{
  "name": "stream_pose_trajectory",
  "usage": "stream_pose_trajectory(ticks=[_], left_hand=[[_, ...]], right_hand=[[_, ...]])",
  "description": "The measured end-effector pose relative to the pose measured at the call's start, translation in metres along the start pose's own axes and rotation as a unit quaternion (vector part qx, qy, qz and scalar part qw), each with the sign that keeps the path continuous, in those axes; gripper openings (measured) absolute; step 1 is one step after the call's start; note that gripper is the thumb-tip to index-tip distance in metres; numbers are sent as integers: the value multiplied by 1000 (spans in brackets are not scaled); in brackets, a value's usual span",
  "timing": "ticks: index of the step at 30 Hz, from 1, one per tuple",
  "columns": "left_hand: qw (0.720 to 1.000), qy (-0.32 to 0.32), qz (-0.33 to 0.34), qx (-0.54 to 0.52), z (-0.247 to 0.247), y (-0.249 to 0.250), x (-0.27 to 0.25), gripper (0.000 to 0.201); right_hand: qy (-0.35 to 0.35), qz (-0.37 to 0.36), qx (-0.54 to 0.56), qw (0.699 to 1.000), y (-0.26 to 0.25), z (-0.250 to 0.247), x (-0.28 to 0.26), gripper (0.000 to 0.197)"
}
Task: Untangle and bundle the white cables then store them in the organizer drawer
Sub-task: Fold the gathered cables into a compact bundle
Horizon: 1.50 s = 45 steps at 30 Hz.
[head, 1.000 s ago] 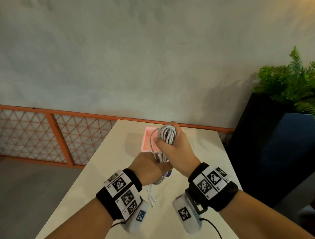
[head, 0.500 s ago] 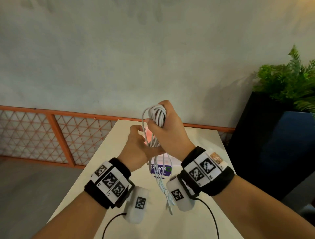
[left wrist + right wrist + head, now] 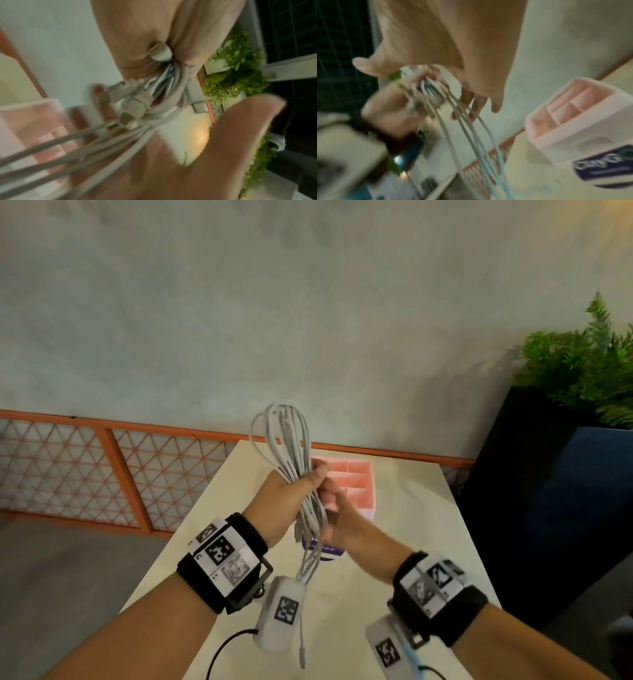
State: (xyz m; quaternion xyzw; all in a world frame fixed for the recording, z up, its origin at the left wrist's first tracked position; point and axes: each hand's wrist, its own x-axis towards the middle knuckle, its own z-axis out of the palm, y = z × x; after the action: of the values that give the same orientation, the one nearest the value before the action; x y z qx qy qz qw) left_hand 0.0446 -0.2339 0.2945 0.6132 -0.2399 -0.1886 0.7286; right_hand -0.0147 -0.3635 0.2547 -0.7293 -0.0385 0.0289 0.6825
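A coil of white cables (image 3: 287, 436) stands upright in the air over the table. My left hand (image 3: 291, 494) grips the coil round its middle, thumb across the strands (image 3: 164, 108). Loose ends with connectors (image 3: 302, 657) hang down below it. My right hand (image 3: 337, 510) is just right of the hanging strands, its fingers (image 3: 479, 105) stretched out beside them and curled round nothing. The pink organizer (image 3: 358, 474) with open top compartments stands behind the hands. A purple label (image 3: 606, 167) is on its lower front.
The beige table (image 3: 404, 542) runs forward, with its edges close on both sides. An orange lattice rail (image 3: 113, 474) lines the wall at the back left. A black planter (image 3: 548, 481) with a green plant stands at the right.
The right hand held the coil's top with the left below it. Now the left hand grips the coil, and the right has let go and dropped lower right.
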Motion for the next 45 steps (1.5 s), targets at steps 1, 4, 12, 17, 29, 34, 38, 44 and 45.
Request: stream_pose_trajectory(ticks=[1,4,12,17,29,34,38,44,45], left_hand=[[999,8,-1,-44,2,2,2,12],[995,23,6,-100,2,12,9,13],[983,157,84,41,-26,-2,24,38],[958,106,69,256,-28,-24,14,18],[975,-166,-91,115,1,-54,-9,58],[946,-236,-85,203,0,-56,-14,16],[950,-175,-136,219,-2,-63,-13,14],[916,-154,-161,335,-16,-73,-11,28],[899,-177,-160,367,-15,-74,-11,26]], right_hand=[[-38,26,-62,997,17,3,-6,79],[-8,41,-166,985,63,9,-18,14],[-66,81,-458,883,85,-20,-43,27],[-159,5,-510,846,17,-16,-44,30],[-31,-92,-406,909,-56,-37,-6,25],[23,-117,-461,879,-50,-36,-4,38],[82,-135,-587,794,-44,-33,-3,45],[51,-213,-745,630,-15,-32,-18,94],[6,-200,-779,594,-8,-27,-17,103]])
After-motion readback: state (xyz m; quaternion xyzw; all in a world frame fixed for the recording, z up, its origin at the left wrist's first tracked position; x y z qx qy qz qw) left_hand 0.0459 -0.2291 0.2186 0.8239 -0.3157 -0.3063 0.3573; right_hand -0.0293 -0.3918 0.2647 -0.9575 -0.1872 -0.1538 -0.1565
